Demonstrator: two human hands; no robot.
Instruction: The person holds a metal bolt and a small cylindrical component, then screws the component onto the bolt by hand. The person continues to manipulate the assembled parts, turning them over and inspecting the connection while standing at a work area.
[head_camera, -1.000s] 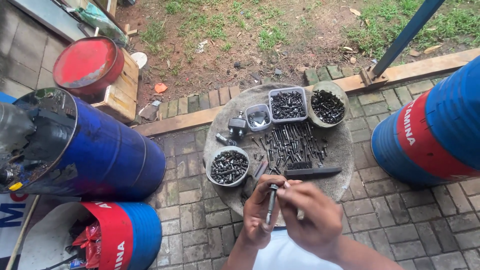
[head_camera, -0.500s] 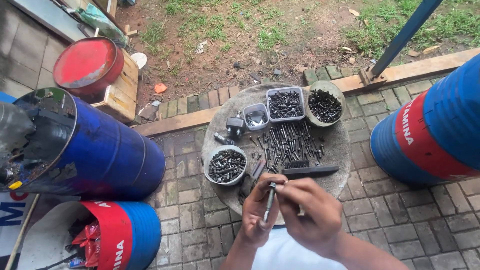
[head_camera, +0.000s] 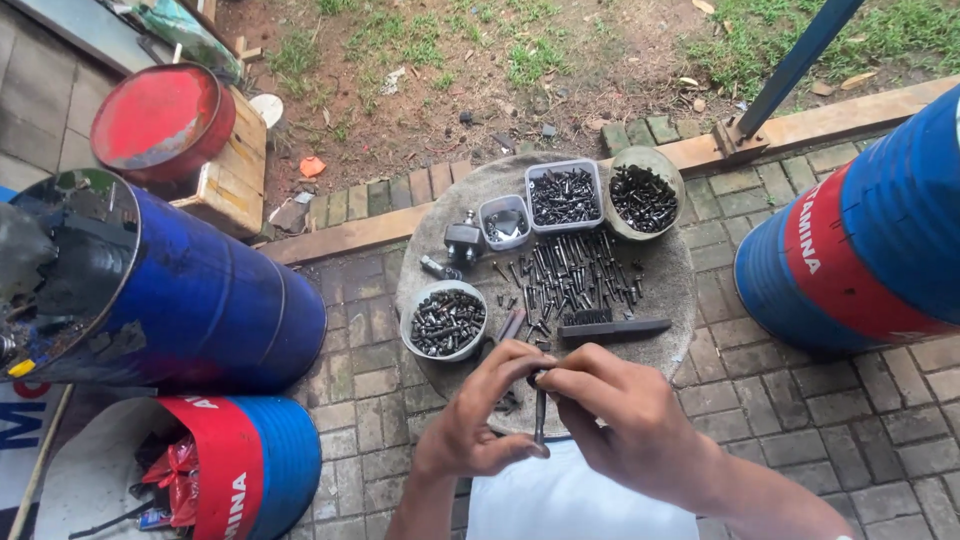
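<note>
Barrels stand at far left: one blue drum lying on its side, a cut red-and-blue one below it. Next, on the round table, a bowl of dark bolts is full; loose bolts lie unsorted at centre beside a black brush, with two further filled containers behind. Sorting appears partly done, much remaining. Left hand is clenched on the lower shank of a long bolt, held upright over the table's near edge. Right hand pinches its top end. Another drum stands at right.
</note>
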